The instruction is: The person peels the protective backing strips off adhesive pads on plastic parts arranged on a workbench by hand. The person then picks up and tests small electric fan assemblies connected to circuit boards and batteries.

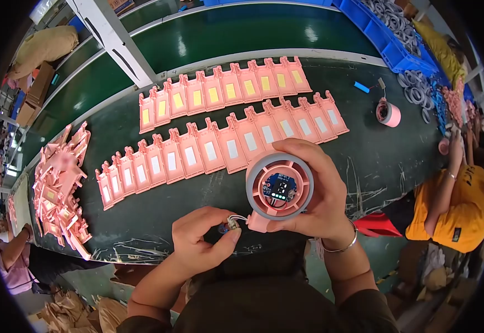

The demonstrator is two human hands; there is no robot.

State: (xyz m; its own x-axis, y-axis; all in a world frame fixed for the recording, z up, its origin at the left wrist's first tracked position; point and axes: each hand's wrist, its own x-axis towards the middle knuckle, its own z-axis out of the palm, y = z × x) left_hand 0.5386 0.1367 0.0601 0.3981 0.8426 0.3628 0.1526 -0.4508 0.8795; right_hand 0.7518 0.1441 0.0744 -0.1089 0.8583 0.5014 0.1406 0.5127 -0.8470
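Note:
My right hand (322, 194) is wrapped round a round pink housing (251, 187) with a grey ring. Inside the housing sits a blue circuit board (280, 187) with a lit display and a row of lit dots. White wires (240, 217) run out beside the housing's short pink stem (260, 222). My left hand (206, 238) pinches a small component (231, 223) on those wires between thumb and forefinger. Beyond my hands lie two curved rows of pink panels, the far one with yellow pads (231, 90), the near one mostly with white pads (232, 149).
A pile of pink parts (61, 188) lies at the left. At the right are another pink housing (388, 113), a blue cylinder (361, 87) and grey rings (414, 89) near a blue crate (386, 41). Co-workers are at the far right (453, 211) and far left (17, 255).

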